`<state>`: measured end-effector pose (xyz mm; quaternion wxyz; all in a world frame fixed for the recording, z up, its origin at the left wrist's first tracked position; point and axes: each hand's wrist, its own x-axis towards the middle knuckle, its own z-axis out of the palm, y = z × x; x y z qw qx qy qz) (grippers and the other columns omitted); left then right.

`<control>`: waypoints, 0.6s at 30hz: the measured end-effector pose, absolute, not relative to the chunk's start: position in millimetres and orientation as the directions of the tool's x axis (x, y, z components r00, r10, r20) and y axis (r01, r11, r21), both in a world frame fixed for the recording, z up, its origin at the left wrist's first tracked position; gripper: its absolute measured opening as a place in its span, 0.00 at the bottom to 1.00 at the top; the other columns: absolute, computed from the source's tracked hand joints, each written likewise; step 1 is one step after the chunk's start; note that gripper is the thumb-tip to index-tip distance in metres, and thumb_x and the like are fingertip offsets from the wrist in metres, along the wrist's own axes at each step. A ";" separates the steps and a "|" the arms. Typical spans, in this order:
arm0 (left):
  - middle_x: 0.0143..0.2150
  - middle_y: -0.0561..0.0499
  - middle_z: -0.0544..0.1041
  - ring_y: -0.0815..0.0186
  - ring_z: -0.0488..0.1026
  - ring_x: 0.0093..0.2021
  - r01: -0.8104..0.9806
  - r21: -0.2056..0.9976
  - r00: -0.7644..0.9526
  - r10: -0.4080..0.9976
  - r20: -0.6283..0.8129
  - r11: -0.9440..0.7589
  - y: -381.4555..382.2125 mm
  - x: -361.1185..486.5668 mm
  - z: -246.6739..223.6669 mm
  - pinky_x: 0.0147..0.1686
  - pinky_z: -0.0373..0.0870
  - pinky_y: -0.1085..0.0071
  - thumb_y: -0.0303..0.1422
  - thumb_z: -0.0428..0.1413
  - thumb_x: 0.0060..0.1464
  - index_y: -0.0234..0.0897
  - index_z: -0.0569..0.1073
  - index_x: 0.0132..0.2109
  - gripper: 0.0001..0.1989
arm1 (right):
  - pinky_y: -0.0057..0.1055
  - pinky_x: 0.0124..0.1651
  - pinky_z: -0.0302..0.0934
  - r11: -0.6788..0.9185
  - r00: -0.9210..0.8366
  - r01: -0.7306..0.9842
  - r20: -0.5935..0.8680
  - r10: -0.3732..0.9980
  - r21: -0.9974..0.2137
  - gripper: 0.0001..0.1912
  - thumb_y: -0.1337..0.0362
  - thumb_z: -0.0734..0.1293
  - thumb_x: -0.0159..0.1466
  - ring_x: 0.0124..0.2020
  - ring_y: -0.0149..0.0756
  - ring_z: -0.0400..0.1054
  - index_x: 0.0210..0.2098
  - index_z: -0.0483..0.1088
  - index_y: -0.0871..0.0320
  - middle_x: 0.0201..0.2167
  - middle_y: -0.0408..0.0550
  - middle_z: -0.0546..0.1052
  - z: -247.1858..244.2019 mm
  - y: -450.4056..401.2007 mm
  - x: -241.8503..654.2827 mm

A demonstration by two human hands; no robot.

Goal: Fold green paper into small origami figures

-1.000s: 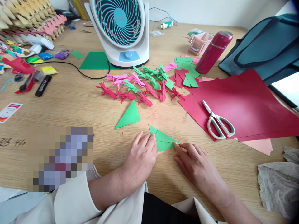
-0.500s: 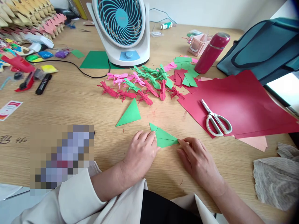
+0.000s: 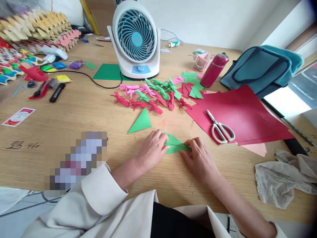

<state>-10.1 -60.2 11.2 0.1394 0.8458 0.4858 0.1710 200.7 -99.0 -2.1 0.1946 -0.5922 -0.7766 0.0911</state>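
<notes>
A folded sheet of green paper (image 3: 173,144), pointed toward the right and with a crease line along its middle, lies on the table in front of me. My left hand (image 3: 153,148) grips its left end, fingers bent over the edge and thumb at the near side. At the right-hand tip, my right hand (image 3: 200,159) pinches the same paper between thumb and fingers, which hide the point. Beyond my left hand rests a second folded green paper triangle (image 3: 141,122), touched by neither hand.
Several red, pink and green folded paper figures (image 3: 155,106) lie ahead, before a fan (image 3: 137,39). White-handled scissors (image 3: 221,129) rest on red paper sheets (image 3: 247,115) at right. Beyond are a red bottle (image 3: 214,70) and teal bag (image 3: 260,69). A crumpled cloth (image 3: 274,181) lies near right.
My right thumb and fingers have moved inward over the green paper's right tip. My left fingers have shifted at its left end. The view has tilted up and shifted.
</notes>
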 end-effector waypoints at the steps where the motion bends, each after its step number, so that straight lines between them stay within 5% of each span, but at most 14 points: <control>1: 0.45 0.47 0.70 0.58 0.69 0.46 0.769 0.429 0.450 0.878 0.164 -0.474 -59.6 -10.4 9.5 0.48 0.70 0.60 0.29 0.62 0.54 0.37 0.67 0.42 0.12 | 0.41 0.45 0.64 0.268 -0.211 0.883 0.184 0.960 -0.385 0.08 0.60 0.65 0.65 0.41 0.45 0.68 0.41 0.65 0.57 0.40 0.53 0.70 -1.4 -96.6 199.0; 5: 0.47 0.45 0.69 0.56 0.69 0.50 0.715 0.512 0.414 0.878 0.240 -0.477 -57.5 -12.0 2.5 0.51 0.70 0.58 0.26 0.63 0.52 0.37 0.64 0.47 0.19 | 0.37 0.40 0.62 0.164 -0.144 0.832 0.079 0.986 -0.529 0.08 0.63 0.67 0.60 0.36 0.41 0.67 0.35 0.62 0.55 0.33 0.48 0.71 3.2 -86.2 194.3; 9: 0.50 0.44 0.69 0.53 0.68 0.53 0.668 0.545 0.396 0.862 0.316 -0.507 -54.4 -13.9 -5.6 0.53 0.70 0.54 0.26 0.64 0.51 0.38 0.62 0.52 0.25 | 0.32 0.33 0.59 0.037 -0.122 0.698 -0.068 0.990 -0.715 0.11 0.64 0.66 0.59 0.27 0.34 0.64 0.42 0.65 0.55 0.25 0.40 0.71 7.7 -78.3 194.0; 15: 0.54 0.41 0.69 0.55 0.70 0.52 0.577 0.648 0.359 0.867 0.345 -0.497 -47.8 -15.9 -9.8 0.53 0.69 0.55 0.24 0.66 0.47 0.39 0.59 0.61 0.37 | 0.29 0.26 0.50 -0.027 -0.215 0.639 -0.213 0.953 -0.769 0.08 0.59 0.66 0.58 0.22 0.29 0.57 0.28 0.70 0.57 0.20 0.39 0.67 19.6 -67.1 194.7; 18: 0.48 0.47 0.72 0.63 0.71 0.44 0.445 0.783 0.273 0.899 0.342 -0.434 -42.1 -17.7 -4.9 0.46 0.70 0.65 0.26 0.66 0.47 0.38 0.64 0.57 0.31 | 0.29 0.27 0.50 0.040 -0.227 0.620 -0.130 0.965 -0.784 0.08 0.59 0.66 0.59 0.24 0.29 0.56 0.27 0.69 0.57 0.22 0.40 0.68 30.6 -61.9 189.0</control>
